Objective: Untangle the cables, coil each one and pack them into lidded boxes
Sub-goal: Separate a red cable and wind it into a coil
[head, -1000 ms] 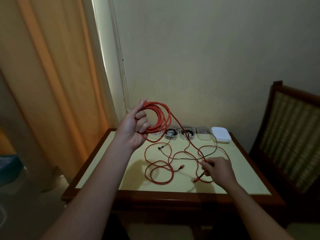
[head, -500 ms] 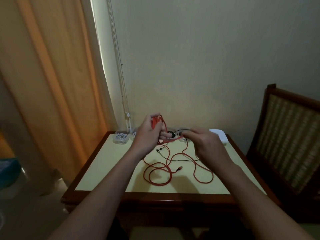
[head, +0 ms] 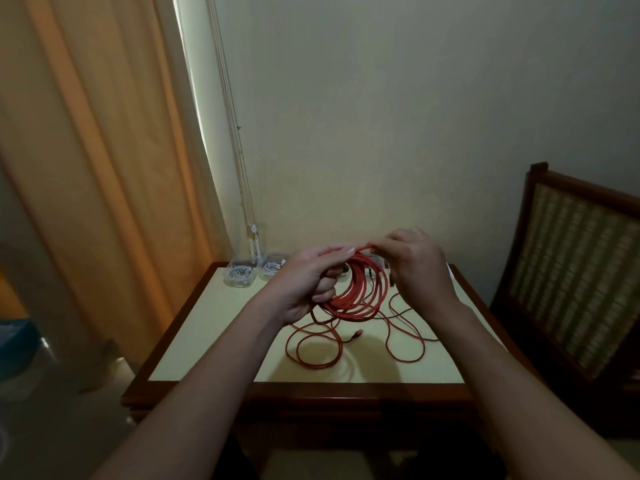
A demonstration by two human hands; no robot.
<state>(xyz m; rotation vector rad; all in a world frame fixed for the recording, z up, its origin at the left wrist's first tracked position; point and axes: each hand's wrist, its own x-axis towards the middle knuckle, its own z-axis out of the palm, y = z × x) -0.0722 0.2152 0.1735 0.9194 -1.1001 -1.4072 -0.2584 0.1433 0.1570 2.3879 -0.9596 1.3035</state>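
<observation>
While the left hand [head: 308, 282] is closed around a bundle of loops of the red cable [head: 360, 292], the right hand [head: 412, 261] pinches the top strand between thumb and fingertips, laying it onto the bundle. Both hands hover above the far middle of the table [head: 207, 327]; the coil hangs from the left fist, and its lower edge looks close to the tabletop (contact unclear).

Judgement: the step is coiling, with a fair amount of slack left. Loose red loops lie on the table nearer the person, one red plug end [head: 356, 334] showing between them. To do it well, keep each new loop the same size as the bundle, feed the strand through the right fingers with light tension, and let it rotate so it doesn't kink. Keep the left grip firm or the loops could spring apart.

In the way: a thin dark cable [head: 401, 311] crosses the red slack near the right wrist, so it looks possibly still tangled; pulling fast may drag it along. Lift the red strand clear first.

Around: two clear boxes [head: 239, 275] with white cables inside sit at the far left corner, no lids visible on them. Anything behind the hands is hidden. Curtain [head: 104, 168] at left, wooden chair [head: 581, 271] at right, neither interfering.
</observation>
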